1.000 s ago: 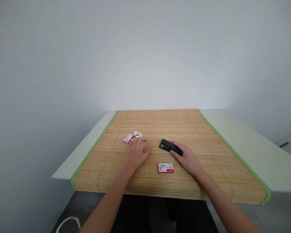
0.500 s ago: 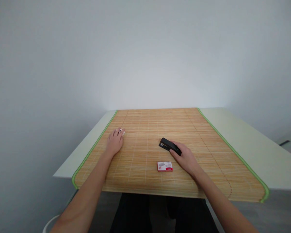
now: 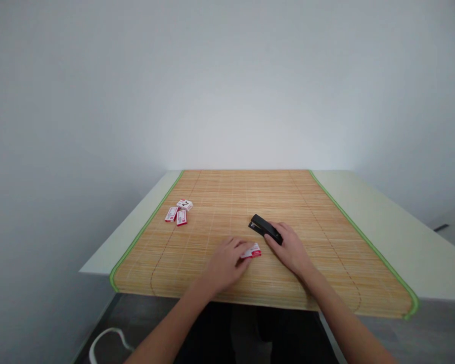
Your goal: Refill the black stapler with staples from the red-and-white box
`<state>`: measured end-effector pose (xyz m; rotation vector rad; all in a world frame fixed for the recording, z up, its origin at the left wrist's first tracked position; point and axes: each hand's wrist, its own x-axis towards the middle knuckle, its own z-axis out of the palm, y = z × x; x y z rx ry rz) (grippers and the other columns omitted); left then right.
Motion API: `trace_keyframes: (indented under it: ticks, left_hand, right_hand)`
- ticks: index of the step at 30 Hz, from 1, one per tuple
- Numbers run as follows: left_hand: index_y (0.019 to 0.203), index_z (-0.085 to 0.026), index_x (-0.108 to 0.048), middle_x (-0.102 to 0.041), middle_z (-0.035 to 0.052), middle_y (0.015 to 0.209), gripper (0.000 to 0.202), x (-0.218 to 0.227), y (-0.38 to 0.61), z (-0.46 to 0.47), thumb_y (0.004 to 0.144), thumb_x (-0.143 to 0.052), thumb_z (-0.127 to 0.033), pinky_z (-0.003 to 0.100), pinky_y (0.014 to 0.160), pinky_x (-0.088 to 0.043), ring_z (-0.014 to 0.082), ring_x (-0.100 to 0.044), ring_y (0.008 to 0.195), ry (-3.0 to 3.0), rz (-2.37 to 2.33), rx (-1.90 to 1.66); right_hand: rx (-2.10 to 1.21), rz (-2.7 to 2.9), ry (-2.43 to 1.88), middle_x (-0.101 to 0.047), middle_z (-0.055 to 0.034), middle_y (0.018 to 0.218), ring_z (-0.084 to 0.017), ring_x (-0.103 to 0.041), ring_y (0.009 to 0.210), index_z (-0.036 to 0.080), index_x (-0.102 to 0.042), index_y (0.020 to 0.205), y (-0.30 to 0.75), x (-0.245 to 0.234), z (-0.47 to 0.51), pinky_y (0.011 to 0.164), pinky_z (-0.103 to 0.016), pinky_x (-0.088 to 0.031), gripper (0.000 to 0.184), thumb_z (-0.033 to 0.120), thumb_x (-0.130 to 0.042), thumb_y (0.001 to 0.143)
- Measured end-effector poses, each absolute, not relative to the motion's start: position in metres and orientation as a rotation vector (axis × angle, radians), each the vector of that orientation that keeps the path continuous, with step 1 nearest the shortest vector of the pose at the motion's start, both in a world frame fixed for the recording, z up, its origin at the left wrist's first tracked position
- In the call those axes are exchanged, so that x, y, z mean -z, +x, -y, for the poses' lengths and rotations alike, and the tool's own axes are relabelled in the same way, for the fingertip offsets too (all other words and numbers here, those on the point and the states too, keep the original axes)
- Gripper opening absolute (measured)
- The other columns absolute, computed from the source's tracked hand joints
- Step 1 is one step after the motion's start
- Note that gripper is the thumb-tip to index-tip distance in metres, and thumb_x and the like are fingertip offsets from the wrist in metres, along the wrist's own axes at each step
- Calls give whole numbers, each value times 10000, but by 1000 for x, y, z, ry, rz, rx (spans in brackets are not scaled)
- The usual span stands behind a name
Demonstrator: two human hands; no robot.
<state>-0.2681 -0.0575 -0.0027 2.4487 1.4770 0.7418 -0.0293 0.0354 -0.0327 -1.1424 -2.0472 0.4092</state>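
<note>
Bamboo slats make up the mat (image 3: 326, 253) that covers most of the desk (image 3: 382, 222), giving a flat, non-slip surface for small parts. Green edging marks the mat's long sides.

Left hand (image 3: 227, 263): fingers curled down over a small red-and-white staple box (image 3: 252, 251), thumb and fingertips closing on its near end. The box lies on the mat, just in front of the stapler, and only its far end shows past the fingers. Whether it is lifted clear of the mat cannot be told.

Right hand (image 3: 290, 247): laid palm-down on the rear of the black stapler (image 3: 264, 228), fingers loosely bent along its top. This contact appears to steady the stapler, whose front end points away to the left and rests on the mat.

Three more small boxes (image 3: 179, 212) sit grouped near the mat's left edge, well apart from both hands; two lie flat side by side, the third just behind them.
</note>
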Motion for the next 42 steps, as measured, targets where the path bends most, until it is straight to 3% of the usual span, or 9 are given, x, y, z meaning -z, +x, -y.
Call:
trace_keyframes:
  ticks: [4,7,11,17,24,28,36,40,42]
  left_hand:
    - [1305,-268,-649,-643,103,1176,355,9,-337,16,967,-581,-353,432,996,-444,277,-574,1112,2305,-2065,-745]
    - [1238,-252,-691,-624,144,1186,358,9,-386,-6,966,-561,-446,495,997,-397,348,-524,1169,2140,-2541,-665]
    - [1233,-256,-704,-615,165,1214,438,11,-418,-11,956,-536,-550,510,976,-385,381,-499,1192,1973,-2792,-589]
    - [1298,-272,-675,-600,149,1290,467,24,-432,-2,994,-469,-560,488,989,-395,356,-489,1236,1974,-2753,-694]
    - [1207,-289,-714,-602,114,1319,366,30,-451,9,969,-554,-516,479,1006,-403,349,-515,1210,1986,-2707,-697]
    - [1355,-279,-626,-651,116,1254,451,29,-454,9,997,-507,-527,403,968,-438,305,-584,1142,2004,-2643,-731]
    - [1340,-284,-628,-757,88,1071,422,28,-451,8,1028,-441,-498,339,786,-472,273,-694,915,1792,-2644,-763]
    - [1300,-254,-645,-735,97,1182,394,21,-446,12,1056,-375,-403,322,804,-468,253,-692,959,1783,-2645,-960]
    - [1288,-238,-646,-742,104,1129,399,16,-444,15,1056,-364,-398,315,757,-453,253,-690,915,1758,-2684,-981]
  right_hand:
    - [-407,2035,-1139,-655,-104,1224,-291,-601,1149,251,-605,1355,-45,32,-28,1048,-471,-482,404,339,-546,965]
    - [-460,2021,-1119,-622,-122,1290,-290,-569,1217,227,-528,1442,-79,33,-19,1096,-472,-457,475,312,-522,975]
    - [-570,2015,-1023,-536,-132,1420,-288,-498,1333,220,-425,1527,-146,35,-7,1166,-467,-402,599,310,-565,952]
    - [-807,1951,-954,-498,-105,1417,-297,-514,1306,269,-423,1519,-238,34,-2,1144,-467,-422,713,408,-718,885]
    - [-887,1916,-951,-484,-124,1415,-330,-475,1327,235,-438,1496,-285,36,-16,1153,-508,-377,706,440,-728,886]
    - [-909,1948,-965,-488,-126,1418,-337,-468,1344,238,-415,1518,-289,31,-25,1159,-513,-376,731,460,-721,892]
    - [-902,1978,-889,-477,-122,1487,-353,-427,1406,285,-270,1603,-289,33,-28,1178,-553,-351,840,418,-712,902]
    - [-920,1970,-844,-454,-126,1534,-334,-451,1394,252,-271,1610,-288,37,-27,1177,-542,-367,837,364,-701,901]
    - [-915,1984,-832,-451,-119,1545,-313,-445,1405,241,-288,1606,-282,36,-23,1185,-530,-364,779,334,-656,925]
